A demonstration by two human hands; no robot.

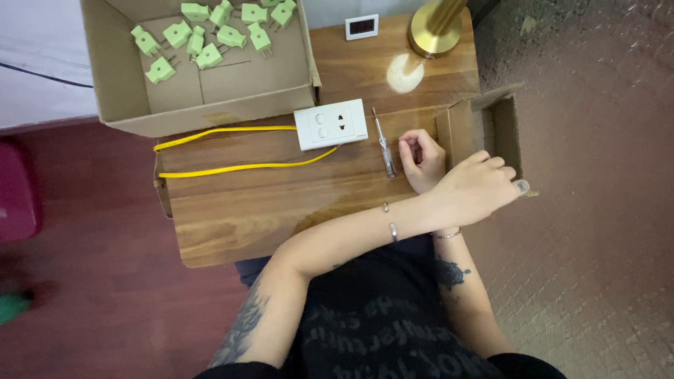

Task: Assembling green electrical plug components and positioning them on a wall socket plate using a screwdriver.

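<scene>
My arms are crossed over the wooden table (246, 217). My left hand (481, 188) reaches to the right over a small open cardboard box (491, 123). Its fingers bend down at the box's edge and hide what is under them. My right hand (421, 160) rests on the table just right of a screwdriver (384, 144). Its fingers are curled, and I cannot tell whether they pinch something small. A white socket-and-switch plate (331, 124) lies left of the screwdriver. A yellow wire (232, 167) loops from the plate toward the table's left edge.
A large open cardboard box (210, 105) at the back left holds several light green plugs (203, 38). A brass lamp base (435, 28) and a small white display (361, 27) stand at the back of the table. The floor is dark red on the left and brown carpet on the right.
</scene>
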